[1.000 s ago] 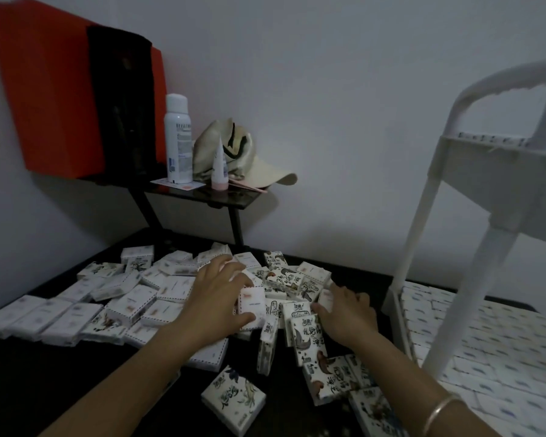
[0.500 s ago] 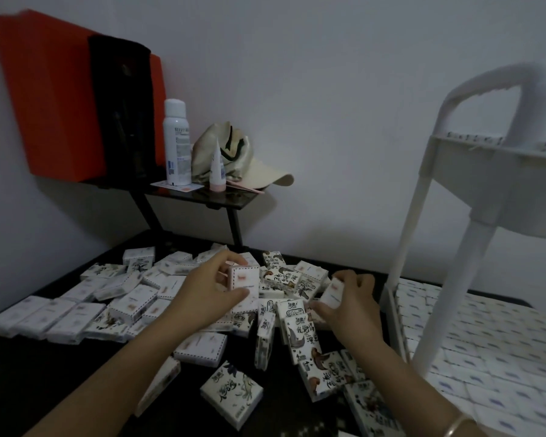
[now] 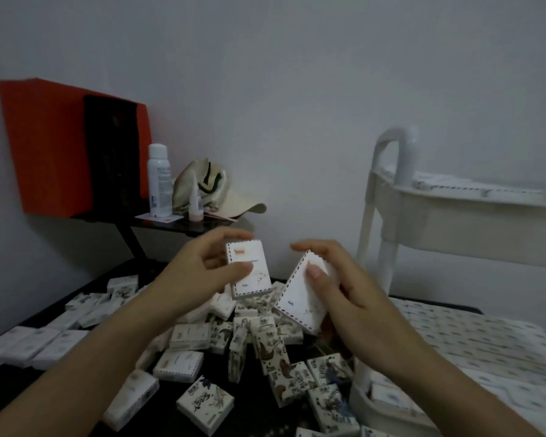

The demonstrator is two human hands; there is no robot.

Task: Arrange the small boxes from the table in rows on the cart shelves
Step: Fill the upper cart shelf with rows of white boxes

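As left hand (image 3: 186,279) pinches upright box (image 3: 256,255), right hand (image 3: 350,298) grips tilted box (image 3: 297,301).

The left hand (image 3: 188,272) and the right hand (image 3: 344,288) are each holding a white box (image 3: 249,269) above the pile of small boxes (image 3: 249,345) on the counter (image 3: 10,392).

Left hand (image 3: 199,272): raised mid-frame, thumb laid across the face and fingers curled over the top edge of an upright box (image 3: 249,268). Left forearm: bare, entering from the lower left corner, angled up and right. Right hand (image 3: 344,294): level with the left, near it but apart, thumb pressed on the face and fingers wrapped behind a tilted box (image 3: 300,298). Right forearm: bare, entering from the lower right.
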